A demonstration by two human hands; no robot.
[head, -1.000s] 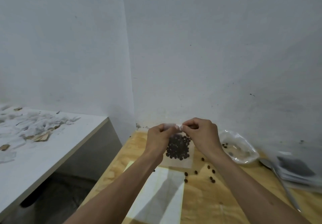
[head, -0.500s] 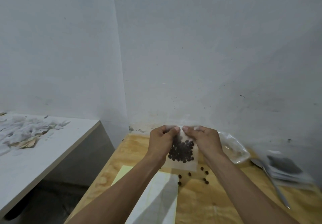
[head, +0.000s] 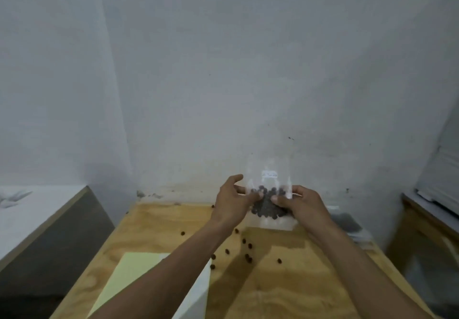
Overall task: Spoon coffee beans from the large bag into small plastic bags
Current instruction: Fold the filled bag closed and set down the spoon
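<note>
A small clear plastic bag (head: pixel 269 179) with dark coffee beans in its lower half is held upright above the wooden table (head: pixel 161 231), near the wall. My left hand (head: pixel 232 200) grips its left side, thumb raised. On the bag's right side is my right hand (head: pixel 301 203), thumb pressed on the beans. A small white label shows on the bag's upper part. Loose coffee beans (head: pixel 247 256) lie scattered on the table below the hands. The large bag and spoon are hidden; only blurred plastic (head: pixel 347 221) shows behind my right hand.
A pale yellow sheet (head: pixel 129 271) and a white sheet (head: pixel 196 294) lie on the table near me. A white bench (head: pixel 29 209) stands to the left across a gap. Another wooden surface (head: pixel 427 221) stands at the right. The wall is just behind the bag.
The view swung right and down. Both hands shifted from pinching the bag's top edge to holding its sides lower down, and the bag's empty upper part now stands above them.
</note>
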